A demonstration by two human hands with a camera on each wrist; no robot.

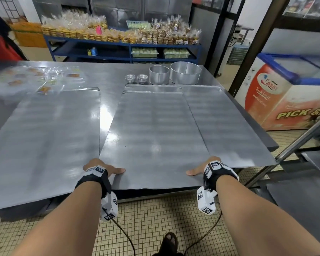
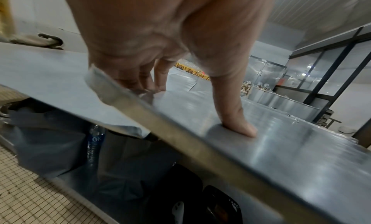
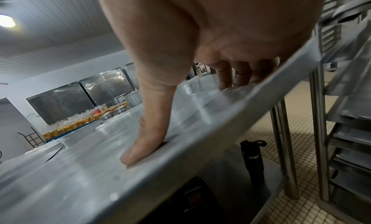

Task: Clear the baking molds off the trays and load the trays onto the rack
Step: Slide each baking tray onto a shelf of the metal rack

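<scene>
A bare metal tray [image 1: 155,130] lies in the middle of the steel table, overlapping a second tray [image 1: 229,126] on its right. A third tray [image 1: 44,135] lies to the left. My left hand [image 1: 105,169] grips the middle tray's near left corner, and my right hand [image 1: 205,169] grips its near right corner. Each thumb [image 2: 239,121] [image 3: 146,141] lies flat on top, with the fingers [image 2: 140,81] [image 3: 230,78] bent down at the side edges. Two stacks of small fluted molds [image 1: 136,78] and two round pans [image 1: 159,74] [image 1: 185,72] stand on the table behind the trays.
The tray rack [image 1: 303,141] stands at my right with trays on its lower rails [image 3: 349,109]. Beyond it is a chest freezer [image 1: 284,100]. Plastic wrappers [image 1: 44,80] lie at the table's back left. Bags [image 2: 50,140] and a black bottle [image 3: 253,160] sit under the table.
</scene>
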